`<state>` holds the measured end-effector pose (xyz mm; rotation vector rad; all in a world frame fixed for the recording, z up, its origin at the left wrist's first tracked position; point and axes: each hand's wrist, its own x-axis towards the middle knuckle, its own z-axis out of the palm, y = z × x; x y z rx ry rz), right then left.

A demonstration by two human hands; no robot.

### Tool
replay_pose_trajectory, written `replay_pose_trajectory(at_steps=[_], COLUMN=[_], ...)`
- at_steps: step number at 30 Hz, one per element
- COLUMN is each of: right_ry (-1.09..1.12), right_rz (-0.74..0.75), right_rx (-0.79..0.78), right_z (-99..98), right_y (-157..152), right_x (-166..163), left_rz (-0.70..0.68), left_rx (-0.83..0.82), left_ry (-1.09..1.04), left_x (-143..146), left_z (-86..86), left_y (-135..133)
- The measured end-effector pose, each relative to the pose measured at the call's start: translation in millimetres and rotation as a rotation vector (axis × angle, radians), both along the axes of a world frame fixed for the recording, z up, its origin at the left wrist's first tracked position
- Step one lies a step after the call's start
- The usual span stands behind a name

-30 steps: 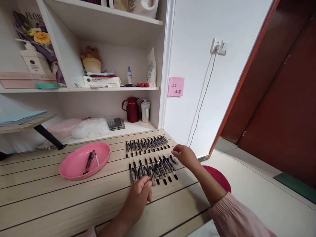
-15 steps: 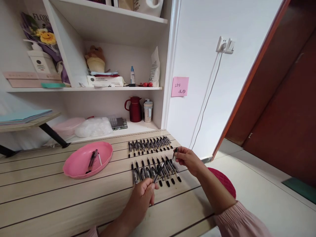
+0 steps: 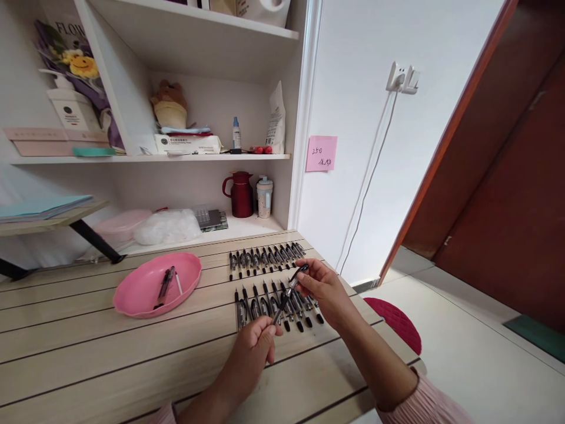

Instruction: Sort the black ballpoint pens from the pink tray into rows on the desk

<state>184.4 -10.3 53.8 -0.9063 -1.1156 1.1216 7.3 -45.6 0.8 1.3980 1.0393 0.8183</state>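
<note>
My left hand [image 3: 257, 351] is closed around the lower end of a pen [image 3: 281, 308], which points up and to the right. At the pen's upper end, the thumb and fingers of my right hand [image 3: 323, 290] pinch a clear pen cap with a dark top [image 3: 299, 275]. Cap and pen are in line and appear to meet; how far the cap sits on the tip is too small to tell. Below them, a near row of pens [image 3: 255, 303] lies side by side, partly covered by my hands. Behind it runs a far row of pens [image 3: 263, 259].
A pink scalloped dish [image 3: 128, 294] holding a few pens stands left on the slatted wooden table [image 3: 106, 359]. Behind are white shelves with a red jug [image 3: 242, 195] and a cup [image 3: 265, 197]. A red round stool [image 3: 395, 324] is beyond the table's right edge.
My right hand has moved left and slightly down, bringing the cap from apart to the pen's upper end. My left hand holds the pen nearly still.
</note>
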Motion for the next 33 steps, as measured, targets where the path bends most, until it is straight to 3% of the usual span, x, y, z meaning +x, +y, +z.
replay_pose_trajectory(at_steps=[3,14,28,31,33], right_ry=[-0.022,-0.123,-0.114,-0.151,-0.209], right_rz=[-0.011,0.198,0.105,0.021,-0.008], right_rx=[-0.003,-0.113,-0.076,-0.084,-0.116], right_z=[1.9,-11.3,-14.4,-20.9,-27.7], right_y=[-1,-8,-13,-16,-20], right_x=[2,-15,-29,-19,-8], left_rz=[0.006,0.024,0.055,0.157,0.332], left_rx=[0.006,0.023,0.194,0.261,0.327], left_ry=[-0.008,-0.008,0.064,0.105,0.266], left_x=[0,1,-2,-16,-40], left_z=[0.2,-0.8,10.7,19.3,31.6], left_y=[-1,-1,2,15,30])
